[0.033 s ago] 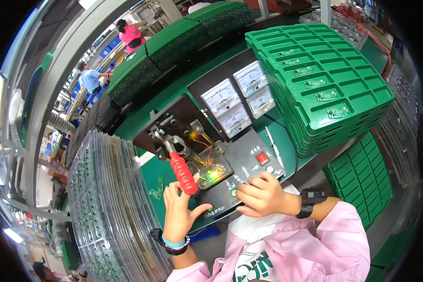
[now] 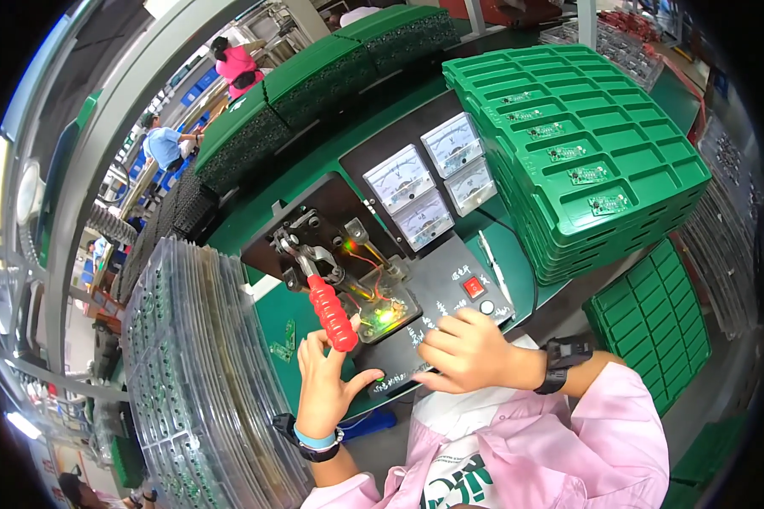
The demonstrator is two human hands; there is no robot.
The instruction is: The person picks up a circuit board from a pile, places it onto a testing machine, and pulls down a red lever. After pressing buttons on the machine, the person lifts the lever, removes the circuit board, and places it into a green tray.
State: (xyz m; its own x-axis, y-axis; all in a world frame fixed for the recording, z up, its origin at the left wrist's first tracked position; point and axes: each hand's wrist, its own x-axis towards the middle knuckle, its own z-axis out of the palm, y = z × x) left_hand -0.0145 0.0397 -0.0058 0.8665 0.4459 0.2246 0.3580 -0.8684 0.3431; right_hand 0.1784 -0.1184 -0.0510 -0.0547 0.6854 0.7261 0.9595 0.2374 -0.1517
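My left hand (image 2: 323, 386) reaches up with its fingers spread. Its fingertips rest against the lower end of the red handle (image 2: 331, 312) of a toggle clamp on a black test fixture (image 2: 450, 280). Just right of the handle, a small circuit board (image 2: 384, 316) sits in the fixture with green and orange lights glowing. My right hand (image 2: 467, 349) lies knuckles-up on the fixture's front panel with its fingers curled together. Nothing shows inside it. A red button (image 2: 473, 287) and a white button (image 2: 486, 307) sit just above that hand.
Three white analog meters (image 2: 424, 182) stand behind the fixture. A tall stack of green trays (image 2: 577, 144) with small boards fills the right, and another green tray (image 2: 654, 318) lies lower right. Clear blister trays (image 2: 195, 365) are stacked at left. Other people work far back left.
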